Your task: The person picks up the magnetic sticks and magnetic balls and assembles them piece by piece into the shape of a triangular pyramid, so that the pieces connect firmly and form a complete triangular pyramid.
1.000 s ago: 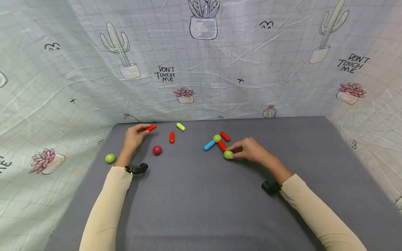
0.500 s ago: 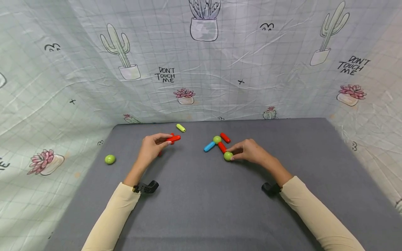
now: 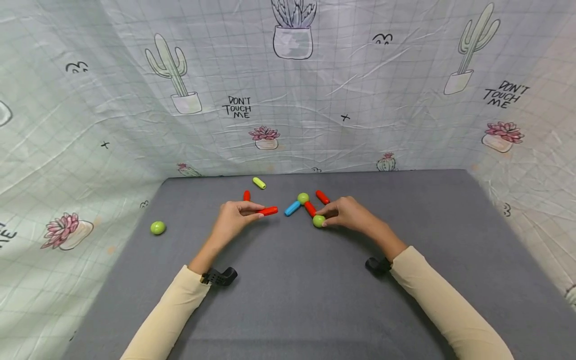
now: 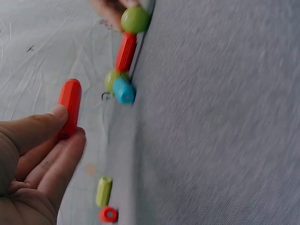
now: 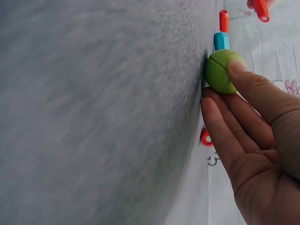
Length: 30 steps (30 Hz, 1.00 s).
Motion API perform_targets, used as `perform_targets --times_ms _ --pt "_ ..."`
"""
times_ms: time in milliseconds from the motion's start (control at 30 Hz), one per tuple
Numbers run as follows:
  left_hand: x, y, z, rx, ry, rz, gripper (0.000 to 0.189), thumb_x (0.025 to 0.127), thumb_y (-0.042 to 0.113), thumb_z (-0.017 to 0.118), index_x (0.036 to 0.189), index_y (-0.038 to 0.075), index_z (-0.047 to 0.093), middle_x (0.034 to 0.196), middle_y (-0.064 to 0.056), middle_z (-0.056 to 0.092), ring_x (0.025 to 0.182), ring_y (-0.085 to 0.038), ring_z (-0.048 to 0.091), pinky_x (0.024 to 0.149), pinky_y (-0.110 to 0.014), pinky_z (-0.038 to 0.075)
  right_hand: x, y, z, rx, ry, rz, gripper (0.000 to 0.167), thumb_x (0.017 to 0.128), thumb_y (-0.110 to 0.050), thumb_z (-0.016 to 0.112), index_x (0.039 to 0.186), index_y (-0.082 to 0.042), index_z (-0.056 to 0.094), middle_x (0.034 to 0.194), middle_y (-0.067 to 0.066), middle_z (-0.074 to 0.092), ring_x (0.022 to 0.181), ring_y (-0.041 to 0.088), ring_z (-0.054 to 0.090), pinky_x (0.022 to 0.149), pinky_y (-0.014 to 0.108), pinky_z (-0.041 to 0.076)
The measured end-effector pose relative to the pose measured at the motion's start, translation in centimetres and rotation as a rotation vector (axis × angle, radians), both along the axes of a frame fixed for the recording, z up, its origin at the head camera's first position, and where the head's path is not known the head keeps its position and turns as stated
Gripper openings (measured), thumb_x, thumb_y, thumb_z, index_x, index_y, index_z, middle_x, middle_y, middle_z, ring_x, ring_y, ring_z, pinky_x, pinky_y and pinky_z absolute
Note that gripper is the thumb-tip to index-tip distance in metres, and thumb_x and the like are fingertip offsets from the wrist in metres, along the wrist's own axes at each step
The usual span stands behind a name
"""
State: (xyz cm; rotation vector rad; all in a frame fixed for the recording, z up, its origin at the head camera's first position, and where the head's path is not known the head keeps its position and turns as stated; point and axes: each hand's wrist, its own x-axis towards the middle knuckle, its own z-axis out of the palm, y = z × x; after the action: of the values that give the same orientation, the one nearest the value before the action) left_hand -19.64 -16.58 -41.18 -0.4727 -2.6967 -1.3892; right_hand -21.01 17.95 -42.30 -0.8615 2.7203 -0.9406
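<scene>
My left hand [image 3: 231, 218] pinches a red plastic rod [image 3: 269, 211] by one end, held above the table with its other end pointing right. In the left wrist view, thumb and fingertips grip that rod [image 4: 70, 105] near its base. My right hand [image 3: 350, 216] pinches a green ball [image 3: 318, 221] between thumb and fingers. That ball sits at the near end of a joined chain: a second red rod [image 3: 310, 209], another green ball [image 3: 303, 198] and a blue rod [image 3: 292, 208] slanting toward the left hand. A gap separates the held rod from the blue one.
On the grey table [image 3: 288, 300] lie a loose green ball [image 3: 157, 228] at far left, a red rod [image 3: 246, 195] just behind the left hand, a yellow-green rod [image 3: 259, 183] near the back edge, and another red rod [image 3: 322, 197] beside the chain. A printed cloth [image 3: 315, 100] hangs behind.
My left hand has carried its red rod from the table's back left rightward and nearer, now covering the red ball. My right hand has shifted slightly left, and the chain with it.
</scene>
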Motion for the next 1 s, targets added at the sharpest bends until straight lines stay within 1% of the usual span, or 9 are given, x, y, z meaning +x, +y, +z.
perform_targets --times_ms 167,267,433,600,800,1000 --pt "0.3 1.0 -0.4 -0.055 0.016 -0.021 0.021 0.083 0.015 0.086 0.104 0.012 0.082 0.098 -0.003 0.079 0.084 -0.012 0.074 0.068 -0.021 0.056 -0.8 -1.3 -0.1 0.015 -0.001 0.018 0.035 0.085 -0.019 0.084 0.118 -0.014 0.078 0.111 0.002 0.077 0.101 0.016 0.072 0.081 0.03 0.059" --pt "0.5 1.7 -0.6 -0.08 0.021 -0.029 0.021 0.082 0.016 0.087 0.102 0.013 0.083 0.095 -0.002 0.079 0.084 -0.011 0.074 0.069 -0.021 0.056 -1.0 -2.0 0.0 0.016 -0.006 0.028 0.035 0.084 -0.018 0.084 0.119 -0.014 0.078 0.112 0.002 0.076 0.102 0.016 0.072 0.082 0.03 0.059" --pt "0.6 2.8 -1.0 -0.101 0.007 -0.05 0.02 0.08 0.017 0.088 0.099 0.013 0.084 0.092 -0.002 0.079 0.084 -0.01 0.074 0.068 -0.022 0.057 -1.3 -3.0 -0.1 0.017 -0.015 0.049 0.035 0.084 -0.016 0.084 0.119 -0.012 0.077 0.113 0.003 0.076 0.102 0.015 0.072 0.081 0.028 0.059" --pt "0.5 3.5 -1.3 -0.068 -0.034 -0.063 0.018 0.079 0.014 0.089 0.096 0.011 0.083 0.09 -0.004 0.079 0.082 -0.011 0.075 0.067 -0.021 0.057 -1.5 -3.5 -0.1 0.006 -0.02 0.062 0.035 0.084 -0.015 0.084 0.118 -0.01 0.078 0.112 0.004 0.076 0.1 0.015 0.073 0.081 0.027 0.059" --pt "0.5 4.0 -1.5 0.001 -0.1 -0.084 0.017 0.08 0.009 0.087 0.096 0.007 0.082 0.092 -0.007 0.078 0.085 -0.013 0.076 0.07 -0.024 0.06 -1.5 -3.5 -0.2 -0.011 -0.055 0.054 0.035 0.084 -0.014 0.083 0.119 -0.01 0.077 0.114 0.006 0.076 0.099 0.014 0.073 0.079 0.025 0.059" --pt "0.3 4.5 -1.8 0.045 -0.121 -0.088 0.014 0.081 0.004 0.086 0.093 0.004 0.079 0.09 -0.009 0.078 0.086 -0.017 0.076 0.072 -0.025 0.06 -1.6 -3.6 -0.2 -0.018 -0.06 0.042 0.034 0.084 -0.013 0.083 0.118 -0.01 0.078 0.113 0.006 0.076 0.098 0.014 0.074 0.077 0.024 0.059"
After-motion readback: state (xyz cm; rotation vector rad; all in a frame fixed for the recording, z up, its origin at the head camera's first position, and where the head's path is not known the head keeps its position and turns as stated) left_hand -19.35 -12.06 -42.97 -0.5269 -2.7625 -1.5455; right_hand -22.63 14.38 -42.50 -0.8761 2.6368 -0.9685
